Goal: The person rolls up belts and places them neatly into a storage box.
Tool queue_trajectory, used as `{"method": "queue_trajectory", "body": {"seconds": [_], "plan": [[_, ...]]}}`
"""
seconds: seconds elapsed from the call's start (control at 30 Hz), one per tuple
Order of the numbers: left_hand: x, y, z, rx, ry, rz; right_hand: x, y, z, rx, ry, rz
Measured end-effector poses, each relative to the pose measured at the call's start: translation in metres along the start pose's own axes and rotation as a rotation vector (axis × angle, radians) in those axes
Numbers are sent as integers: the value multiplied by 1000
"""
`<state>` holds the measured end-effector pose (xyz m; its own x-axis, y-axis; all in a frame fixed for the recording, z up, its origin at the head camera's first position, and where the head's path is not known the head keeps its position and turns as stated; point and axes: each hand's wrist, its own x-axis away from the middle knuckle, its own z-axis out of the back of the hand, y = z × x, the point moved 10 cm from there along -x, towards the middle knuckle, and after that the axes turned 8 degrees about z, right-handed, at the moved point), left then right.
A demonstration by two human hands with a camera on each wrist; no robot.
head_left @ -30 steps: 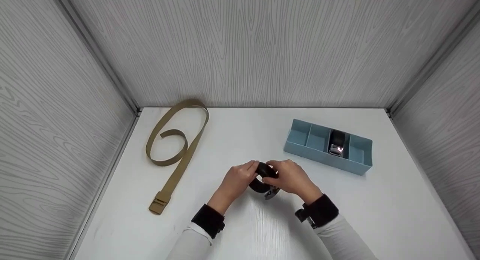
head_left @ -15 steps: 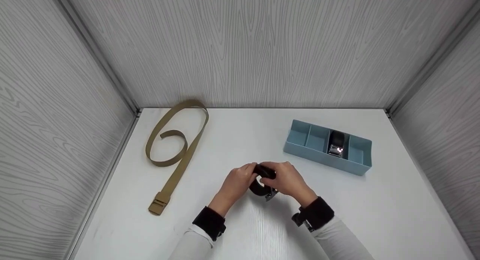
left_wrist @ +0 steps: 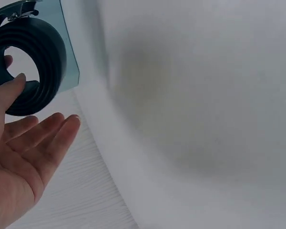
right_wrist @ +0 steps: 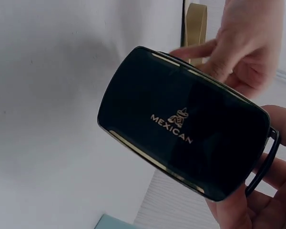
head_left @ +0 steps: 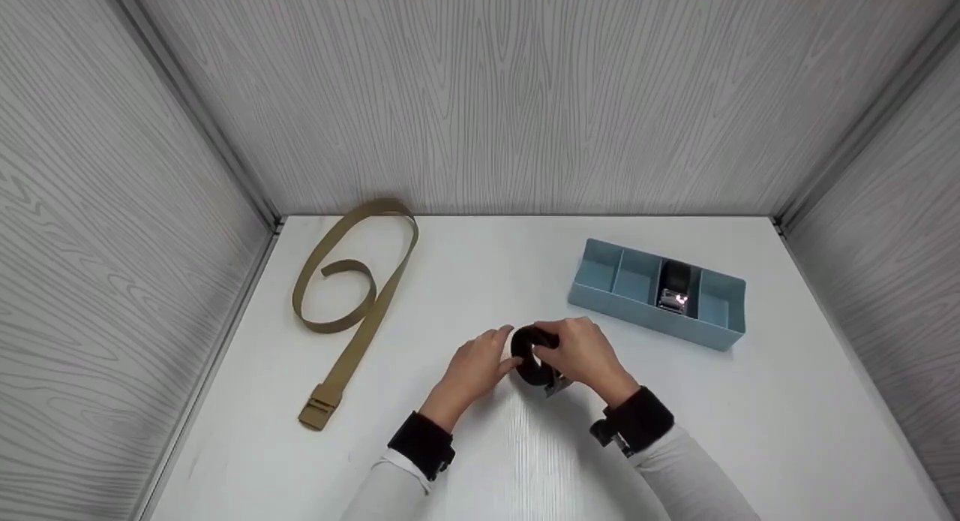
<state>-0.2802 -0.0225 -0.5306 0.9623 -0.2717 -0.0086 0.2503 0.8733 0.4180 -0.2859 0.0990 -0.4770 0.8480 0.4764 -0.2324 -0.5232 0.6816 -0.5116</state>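
Note:
A black belt is wound into a tight coil above the middle front of the table, its shiny buckle hanging at the lower right. My right hand holds the coil from the right side. In the right wrist view the black buckle plate faces the camera, with gold edges and the word MEXICAN, and right fingers grip its end. My left hand is just left of the coil, fingers straight and spread below it. Its thumb lies against the coil, while a fingertip of the other hand shows through the hole.
To the right stands a blue divided tray with another rolled black belt in one compartment. A tan webbing belt lies loosely looped on the left of the white table. Grey wood-grain panels rise around the back and sides.
My left fingers have come off the top of the coil and spread apart. The coil, in my right hand, has shifted slightly right and turned so its round side shows more. Tray and tan belt are unmoved.

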Motion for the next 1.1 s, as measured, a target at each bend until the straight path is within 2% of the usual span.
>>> {"method": "queue_trajectory", "body": {"seconds": [0.2, 0.33, 0.43, 0.6, 0.83, 1.0, 1.1], "plan": [[7, -30, -10, -140, -35, 133, -2, 30, 27, -4, 43, -118], [15, -49, -15, -183, -79, 222, -5, 49, 47, -24, 80, -150], [21, -58, -16, -192, -101, 257, -8, 62, 65, 12, 117, -176], [27, -65, -14, -211, -102, 259, -12, 84, 96, 62, 178, -251], [29, -66, -15, -215, -94, 236, -20, 114, 132, 107, 307, -323], [30, -66, -15, -203, -92, 238, -21, 135, 138, 145, 393, -363], [30, -65, -16, -204, -98, 237, -19, 144, 133, 178, 406, -378]]}}
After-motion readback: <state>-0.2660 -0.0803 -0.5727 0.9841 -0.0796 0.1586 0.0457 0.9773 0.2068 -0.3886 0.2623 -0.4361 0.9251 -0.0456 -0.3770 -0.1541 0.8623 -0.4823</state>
